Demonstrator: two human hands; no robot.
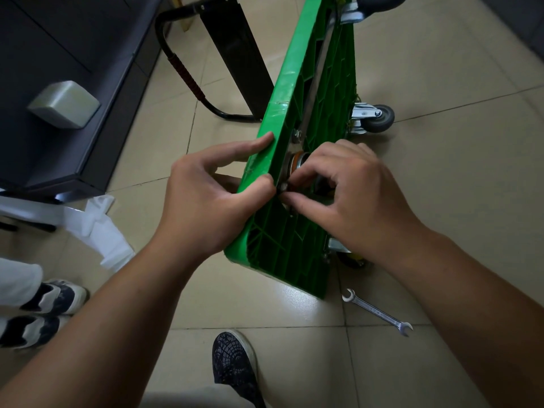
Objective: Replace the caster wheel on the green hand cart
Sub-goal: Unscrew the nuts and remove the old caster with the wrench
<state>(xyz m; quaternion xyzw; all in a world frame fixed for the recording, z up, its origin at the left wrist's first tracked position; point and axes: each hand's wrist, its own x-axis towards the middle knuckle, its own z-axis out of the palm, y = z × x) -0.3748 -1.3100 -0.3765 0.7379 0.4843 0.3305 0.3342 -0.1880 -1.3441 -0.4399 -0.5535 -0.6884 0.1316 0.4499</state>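
The green hand cart [297, 89] stands on its side on the tiled floor, ribbed underside facing right. My left hand [212, 195] grips the cart's top edge, thumb over the rim, index finger along it. My right hand [350, 201] reaches into the underside and pinches a small nut or bolt [283, 187] at the caster mount, beside an orange-and-metal caster swivel part [295, 163]. A grey caster wheel [379, 118] sticks out further along the cart. Another caster [350, 259] shows below my right wrist, mostly hidden.
An open-ended wrench [378, 313] lies on the floor right of the cart's near corner. The cart's black folded handle [188, 75] lies to the left. A dark cabinet [73, 83] stands at left. Another person's shoes [44, 313] are at lower left, my own shoe [235, 366] below.
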